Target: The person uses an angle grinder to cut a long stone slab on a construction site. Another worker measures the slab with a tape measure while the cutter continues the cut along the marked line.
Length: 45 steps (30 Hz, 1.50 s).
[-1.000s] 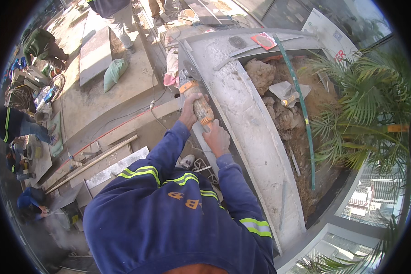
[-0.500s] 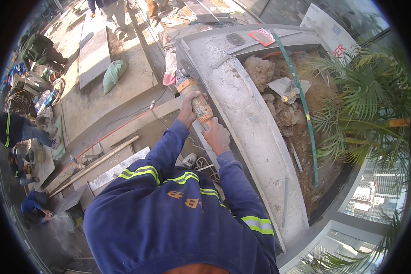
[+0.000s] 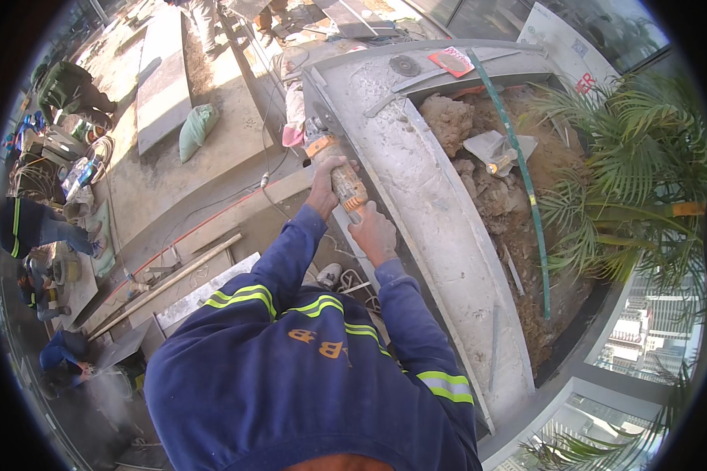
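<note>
Head view: both hands grip an orange-bodied angle grinder (image 3: 339,174) just above the middle of the picture. The left hand (image 3: 327,182) is wrapped around the front part of the tool, toward 11 o'clock, and the right hand (image 3: 371,232) is closed on its rear end, toward 5 o'clock from the left. The grinder lies along the inner edge of a curved grey concrete ledge (image 3: 440,228), which sweeps from 12 o'clock down to 5 o'clock; whether the disc touches the concrete cannot be told. Both arms wear blue sleeves with yellow reflective bands (image 3: 247,294).

Past the ledge, toward 2 o'clock, a planter bed holds brown soil (image 3: 518,212) with a trowel (image 3: 495,153) lying on it and a long green pipe (image 3: 526,188) running across it. Palm fronds (image 3: 636,157) fill the 3 o'clock side. On top of the ledge at 12 o'clock sit a round grinding disc (image 3: 404,65) and a red flat packet (image 3: 450,60).

At 10 o'clock a green sack (image 3: 196,129) lies on the paved floor beside a grey slab (image 3: 163,78). A wooden pole (image 3: 165,284) lies at 8 o'clock. Other people crouch at the far 9 o'clock rim.
</note>
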### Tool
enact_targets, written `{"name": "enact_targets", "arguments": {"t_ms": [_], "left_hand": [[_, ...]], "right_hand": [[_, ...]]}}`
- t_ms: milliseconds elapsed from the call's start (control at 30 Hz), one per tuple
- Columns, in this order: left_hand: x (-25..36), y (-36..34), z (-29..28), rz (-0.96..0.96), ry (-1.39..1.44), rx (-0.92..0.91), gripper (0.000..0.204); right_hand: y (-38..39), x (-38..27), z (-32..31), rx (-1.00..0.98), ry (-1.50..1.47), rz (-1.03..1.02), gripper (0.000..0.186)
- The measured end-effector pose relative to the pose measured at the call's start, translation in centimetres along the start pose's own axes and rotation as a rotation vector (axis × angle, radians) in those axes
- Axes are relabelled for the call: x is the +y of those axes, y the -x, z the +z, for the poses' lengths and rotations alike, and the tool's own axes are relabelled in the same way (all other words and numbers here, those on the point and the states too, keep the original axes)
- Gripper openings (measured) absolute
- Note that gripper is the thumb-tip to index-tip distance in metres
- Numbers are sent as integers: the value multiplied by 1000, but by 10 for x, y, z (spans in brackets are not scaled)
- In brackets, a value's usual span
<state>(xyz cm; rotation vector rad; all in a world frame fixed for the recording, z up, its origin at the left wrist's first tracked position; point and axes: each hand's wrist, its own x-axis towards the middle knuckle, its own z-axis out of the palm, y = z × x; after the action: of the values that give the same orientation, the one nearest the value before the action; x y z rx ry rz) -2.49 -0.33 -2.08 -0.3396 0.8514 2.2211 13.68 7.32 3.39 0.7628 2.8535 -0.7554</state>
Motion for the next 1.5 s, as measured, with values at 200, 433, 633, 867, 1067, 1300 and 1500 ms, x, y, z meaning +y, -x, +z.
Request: {"name": "enact_targets", "arguments": {"t_ms": [200,433,633,867,1067,1300,1500], "left_hand": [[2,3,6,9,-15,11,40],[-1,4,6,2,-6,24,42],[-3,2,5,-9,-6,16,37],[-12,8,11,-2,-5,29,34],[-19,19,14,-19,-15,57,35],[-33,19,9,29,-4,47,34],[-41,28,13,26,-18,57,34]], "right_hand": [[-1,1,3,6,-26,13,44],[3,0,-1,2,-40,12,44],[4,2,-5,-20,-22,16,44],[8,9,-5,-24,-23,24,46],[16,17,-2,-30,-17,22,48],[24,26,1,-4,-1,21,48],[35,29,-8,-23,22,11,44]]}}
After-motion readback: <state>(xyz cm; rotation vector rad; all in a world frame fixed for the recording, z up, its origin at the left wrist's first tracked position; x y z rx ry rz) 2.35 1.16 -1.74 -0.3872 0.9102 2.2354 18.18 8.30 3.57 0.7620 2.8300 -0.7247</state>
